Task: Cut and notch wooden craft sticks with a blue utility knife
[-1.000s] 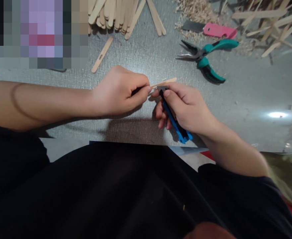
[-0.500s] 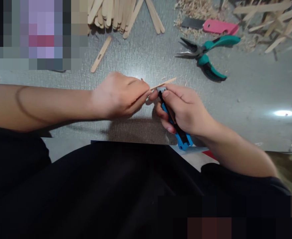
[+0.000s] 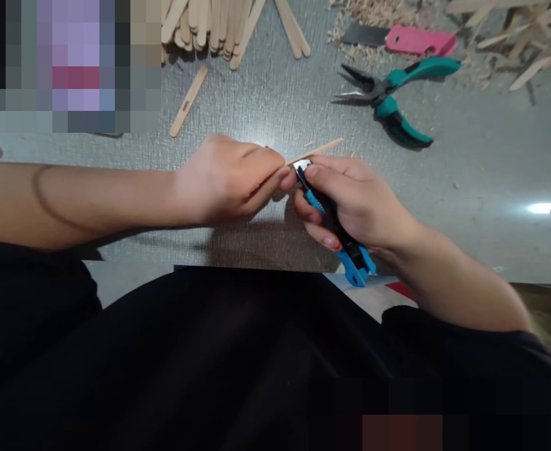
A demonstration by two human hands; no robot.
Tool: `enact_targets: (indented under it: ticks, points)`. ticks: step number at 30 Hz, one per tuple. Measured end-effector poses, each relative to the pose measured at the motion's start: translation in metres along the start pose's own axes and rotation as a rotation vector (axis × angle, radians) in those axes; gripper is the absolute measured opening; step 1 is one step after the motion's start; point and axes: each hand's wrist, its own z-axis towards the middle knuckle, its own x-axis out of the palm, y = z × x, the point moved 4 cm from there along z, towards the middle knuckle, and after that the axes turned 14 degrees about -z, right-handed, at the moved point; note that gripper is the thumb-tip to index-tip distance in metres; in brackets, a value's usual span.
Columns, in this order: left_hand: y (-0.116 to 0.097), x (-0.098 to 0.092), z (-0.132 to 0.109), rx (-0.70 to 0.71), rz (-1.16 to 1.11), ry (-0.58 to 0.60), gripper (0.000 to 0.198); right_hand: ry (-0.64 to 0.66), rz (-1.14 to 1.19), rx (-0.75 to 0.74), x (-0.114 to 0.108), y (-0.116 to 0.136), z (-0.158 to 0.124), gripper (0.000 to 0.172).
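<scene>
My left hand (image 3: 235, 178) is closed, pinching one end of a thin wooden stick (image 3: 323, 148) between thumb and fingers. The stick's other end slants up to the right, past my right fingertips. In my closed right hand (image 3: 355, 197) is a blue and black utility knife (image 3: 334, 222), its handle pointing down toward my lap. The knife's metal tip lies against or very near the stick, close to my left fingertips. My palm hides part of the knife, and my left fingers cover the stick's near end.
Beyond my hands lie a slotted craft stick (image 3: 188, 102), a pile of craft sticks (image 3: 214, 28), and teal-handled pliers (image 3: 385, 97). A pink-handled blade (image 3: 420, 41) rests by wood shavings (image 3: 378, 14). More wooden strips (image 3: 529, 37) are heaped far right. The table edge (image 3: 256, 269) runs before my lap.
The knife handle has swung slightly to the right, and its tip is a little higher. More of the stick shows beyond my right fingers. The view has shifted slightly.
</scene>
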Motion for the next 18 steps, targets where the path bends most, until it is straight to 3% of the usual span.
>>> enact_targets:
  ticks: [7,18]
  points:
    - [0.009,-0.001,0.000,-0.222,-0.188,0.025,0.034,-0.019,0.011,0.091,-0.002,0.003,0.001,0.026]
    - [0.012,-0.003,0.003,-0.240,-0.074,0.052,0.047,-0.060,0.037,0.143,-0.001,0.005,0.001,0.031]
